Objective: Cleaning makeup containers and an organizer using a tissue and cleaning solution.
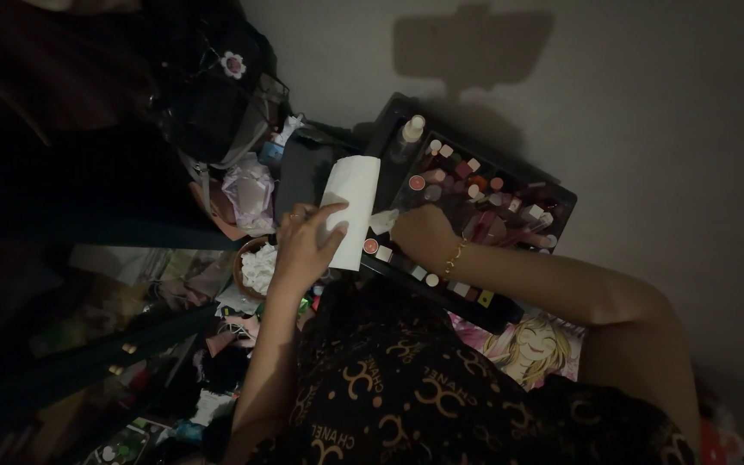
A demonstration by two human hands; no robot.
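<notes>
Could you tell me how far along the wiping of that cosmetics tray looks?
In hand: the left hand holds a white paper roll, while the right hand presses a white tissue at the front edge of the black cosmetics tray. Nothing shows as finished; the small bottles all stand in the tray.

White paper roll (350, 211), black tray (561, 194), pink and red lipsticks (467, 185)

A spray bottle (408, 138) stands at the far corner of the dark tray, whose edge (561, 191) nears a grey wall (665, 129). A black bag (217, 103) bears a flower charm (232, 65). Nearby lie a lilac cloth (250, 194), a bowl (256, 269) of white tissue and a cartoon print (531, 349).
</notes>
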